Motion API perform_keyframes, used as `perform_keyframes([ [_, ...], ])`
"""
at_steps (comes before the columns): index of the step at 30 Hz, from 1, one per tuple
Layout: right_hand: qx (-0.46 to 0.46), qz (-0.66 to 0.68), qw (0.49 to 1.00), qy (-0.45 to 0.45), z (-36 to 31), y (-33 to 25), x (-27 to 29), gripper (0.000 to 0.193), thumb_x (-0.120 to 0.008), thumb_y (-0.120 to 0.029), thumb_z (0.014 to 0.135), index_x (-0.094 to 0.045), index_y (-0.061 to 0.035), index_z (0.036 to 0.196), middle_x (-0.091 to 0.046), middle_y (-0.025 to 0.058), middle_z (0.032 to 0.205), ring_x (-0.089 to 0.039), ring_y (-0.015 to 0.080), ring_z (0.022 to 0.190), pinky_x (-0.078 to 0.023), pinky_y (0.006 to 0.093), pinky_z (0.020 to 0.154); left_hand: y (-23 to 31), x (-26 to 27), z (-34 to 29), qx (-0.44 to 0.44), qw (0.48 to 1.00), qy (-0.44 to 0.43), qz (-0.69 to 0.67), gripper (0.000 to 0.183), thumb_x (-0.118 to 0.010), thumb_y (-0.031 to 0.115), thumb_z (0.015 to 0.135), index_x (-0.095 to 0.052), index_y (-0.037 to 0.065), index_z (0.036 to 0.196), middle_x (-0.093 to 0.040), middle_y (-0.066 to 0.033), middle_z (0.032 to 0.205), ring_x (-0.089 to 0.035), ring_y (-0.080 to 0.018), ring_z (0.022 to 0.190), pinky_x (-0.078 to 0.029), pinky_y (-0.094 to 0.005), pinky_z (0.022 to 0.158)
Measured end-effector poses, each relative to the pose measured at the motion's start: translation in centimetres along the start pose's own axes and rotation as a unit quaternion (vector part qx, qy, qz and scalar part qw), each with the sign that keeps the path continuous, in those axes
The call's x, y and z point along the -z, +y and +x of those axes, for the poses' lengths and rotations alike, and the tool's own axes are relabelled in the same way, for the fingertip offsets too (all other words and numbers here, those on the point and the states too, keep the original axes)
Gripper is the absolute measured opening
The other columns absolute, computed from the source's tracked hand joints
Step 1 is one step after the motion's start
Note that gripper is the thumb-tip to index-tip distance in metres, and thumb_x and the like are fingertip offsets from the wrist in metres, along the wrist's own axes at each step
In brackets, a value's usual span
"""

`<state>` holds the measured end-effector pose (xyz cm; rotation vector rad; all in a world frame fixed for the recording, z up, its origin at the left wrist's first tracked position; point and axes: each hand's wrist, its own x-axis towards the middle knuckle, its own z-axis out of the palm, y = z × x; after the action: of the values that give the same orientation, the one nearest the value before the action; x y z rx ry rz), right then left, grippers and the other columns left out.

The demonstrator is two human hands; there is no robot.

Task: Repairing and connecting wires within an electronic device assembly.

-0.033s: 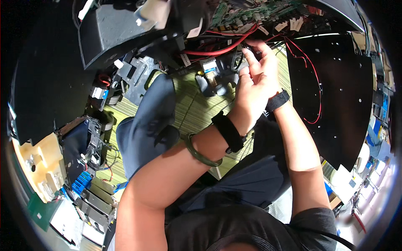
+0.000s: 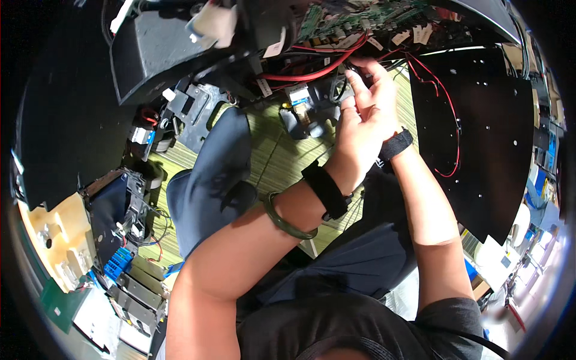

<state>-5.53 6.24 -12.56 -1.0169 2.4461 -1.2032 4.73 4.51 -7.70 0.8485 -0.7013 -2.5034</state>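
Both hands up under the circuit board [image 2: 354,23], at the wiring below its lower edge. Right hand [image 2: 386,99] is farther in: fingers bent, tips in among the black wires [image 2: 395,63]; can't tell if they're pinching one. Left hand [image 2: 360,135] sits just left of and below it, overlapping in view, fingers curled up against it; whatever it might grip is hidden.

Black wires come out right of the right hand's fingers, heading to the upper left corner of the black panel [image 2: 489,144]. Thick red cable [image 2: 312,77] bows below the board's lower edge, just left of the fingertips. White tags [image 2: 423,34] hang at that edge, toward its right end. Thin red wire [image 2: 458,123] runs from the panel's upper left corner down its face.

Black strap on each wrist, green bracelet [image 2: 281,222] on the left forearm. Green striped floor [image 2: 279,159] below. Blue block [image 2: 117,263] at lower left.
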Motion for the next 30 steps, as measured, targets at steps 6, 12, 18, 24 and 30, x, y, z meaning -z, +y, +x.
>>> perform_keyframes([
  [6,0.035,0.019,0.999,0.016,-0.1,0.1,0.1,0.023,-0.065,-0.011,0.080,-0.062,-0.0029,0.102,-0.064,0.0177,0.093,-0.062,0.0330,0.088,-0.049,0.0368,0.079,0.6,-0.4,-0.4,0.008,0.999,0.024,0.023,0.021,-0.055,0.010,0.091,-0.053,-0.001,0.109,-0.058,-0.0011,0.096,-0.053,-0.0065,0.085,-0.043,-0.0216,0.075],
  [12,0.061,-0.031,0.998,0.015,-0.2,-1.2,0.7,0.023,-0.063,-0.013,0.082,-0.062,-0.0043,0.104,-0.062,0.0178,0.093,-0.061,0.0340,0.088,-0.049,0.0379,0.078,-0.5,0.5,0.6,0.029,0.992,0.044,0.117,0.016,-0.052,0.008,0.089,-0.055,-0.001,0.102,-0.058,0.0004,0.091,-0.052,-0.0050,0.082,-0.042,-0.0212,0.073],
  [18,0.106,-0.044,0.993,0.012,-0.3,-1.8,0.8,0.022,-0.063,-0.013,0.083,-0.061,-0.0054,0.104,-0.060,0.0180,0.090,-0.059,0.0352,0.085,-0.048,0.0384,0.076,0.0,0.7,0.2,0.019,0.988,0.021,0.152,0.014,-0.049,0.011,0.089,-0.057,0.001,0.093,-0.057,0.0021,0.085,-0.050,-0.0049,0.077,-0.041,-0.0217,0.069],
  [24,0.098,-0.015,0.995,0.002,-0.2,-1.3,0.7,0.023,-0.062,-0.014,0.083,-0.061,-0.0050,0.104,-0.060,0.0185,0.089,-0.059,0.0359,0.085,-0.048,0.0397,0.077,1.3,-0.1,-0.9,-0.007,0.990,-0.008,0.138,0.016,-0.048,0.016,0.090,-0.054,0.002,0.092,-0.055,0.0002,0.085,-0.049,-0.0065,0.079,-0.040,-0.0239,0.070],
  [30,0.087,-0.012,0.996,-0.013,-0.2,-1.4,0.8,0.022,-0.061,-0.015,0.083,-0.061,-0.0051,0.103,-0.060,0.0192,0.090,-0.059,0.0366,0.087,-0.048,0.0407,0.077,1.3,0.2,-0.7,0.019,0.989,0.008,0.147,0.017,-0.048,0.018,0.090,-0.052,0.001,0.094,-0.055,-0.0014,0.088,-0.049,-0.0085,0.082,-0.041,-0.0257,0.072],
])
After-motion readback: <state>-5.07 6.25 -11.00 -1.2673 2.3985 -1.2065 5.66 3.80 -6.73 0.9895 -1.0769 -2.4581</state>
